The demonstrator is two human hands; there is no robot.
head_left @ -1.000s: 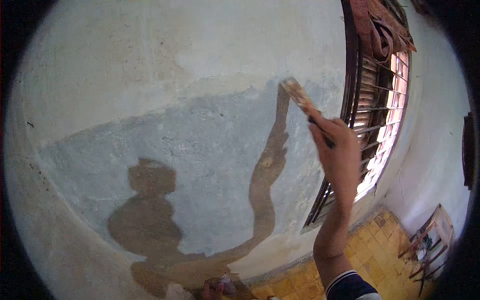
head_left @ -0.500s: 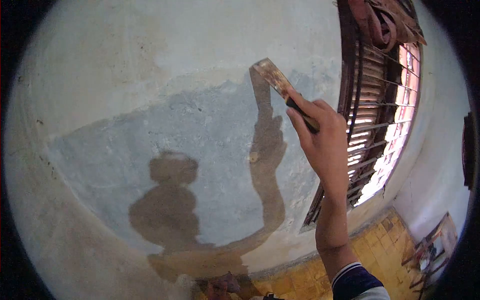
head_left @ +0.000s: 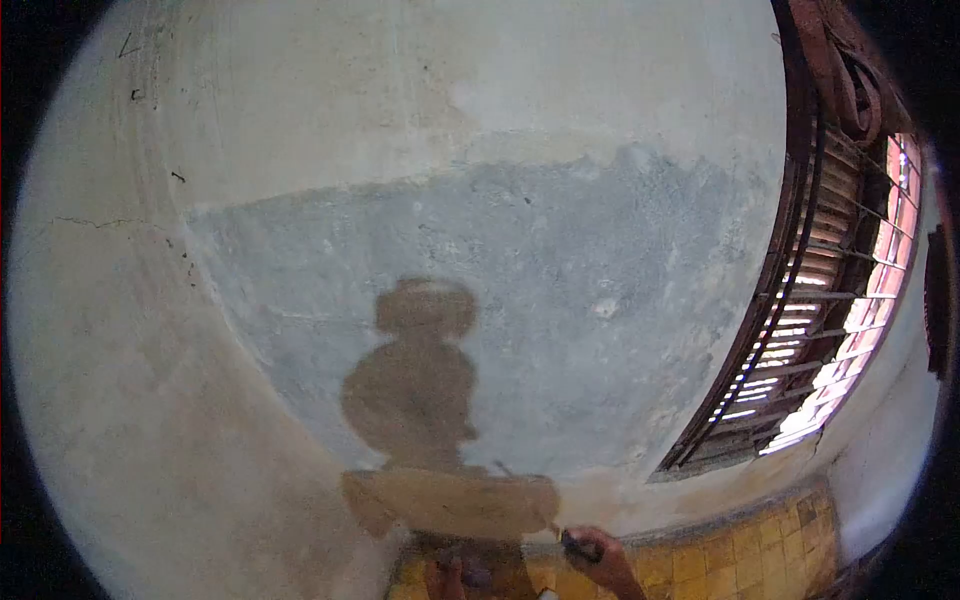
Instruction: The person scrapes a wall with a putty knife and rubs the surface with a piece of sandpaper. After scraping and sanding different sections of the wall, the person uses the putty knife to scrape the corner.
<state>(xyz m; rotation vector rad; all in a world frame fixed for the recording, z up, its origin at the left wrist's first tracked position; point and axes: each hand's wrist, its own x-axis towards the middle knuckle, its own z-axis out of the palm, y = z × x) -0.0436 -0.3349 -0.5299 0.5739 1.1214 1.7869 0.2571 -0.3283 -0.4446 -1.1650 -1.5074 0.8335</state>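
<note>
A patch of grey-blue plaster (head_left: 540, 250) covers the middle of the wall before me, rough in texture with an uneven upper edge. My right hand (head_left: 603, 562) is low in view, its fingers closed around the dark handle of a putty knife (head_left: 578, 545); the blade can hardly be made out now. My left hand (head_left: 447, 577) is at the bottom edge, in shadow, closed beside a dark lump that I cannot make out. The shadow of a head and body (head_left: 415, 390) falls on the plaster patch.
A barred, louvred window (head_left: 800, 330) with a dark frame stands on the right, cloth (head_left: 850, 90) hanging at its top. Yellow floor tiles (head_left: 740, 550) run below the wall. Thin cracks (head_left: 95, 221) mark the left wall.
My right hand has come down from the patch's upper edge to the bottom of the view, still gripping the putty knife. The view has shifted, so the window appears farther right.
</note>
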